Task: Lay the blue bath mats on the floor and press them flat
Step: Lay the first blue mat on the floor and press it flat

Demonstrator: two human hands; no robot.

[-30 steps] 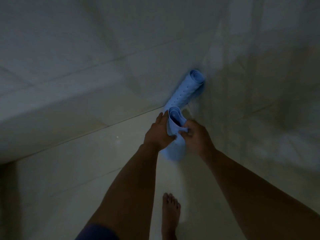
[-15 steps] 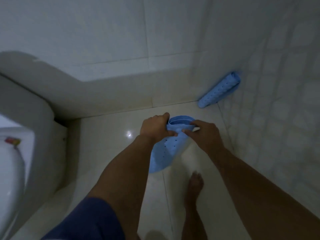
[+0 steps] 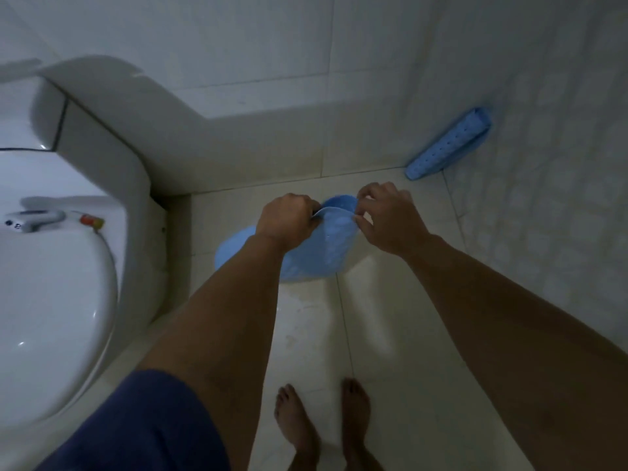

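While gripping mat (image 3: 326, 246), both hands raised.

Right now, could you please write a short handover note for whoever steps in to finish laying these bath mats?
Left hand: grips the top edge of the blue mat.
Right hand: pinches the same edge on the other side.
That mat hangs partly unrolled above the floor, in front of the person's bare feet.
The second mat is rolled up, leaning in the corner against the right wall.
Done: one mat picked up and opening.
Left: lay it down and press it flat, then fetch, unroll and press the second.
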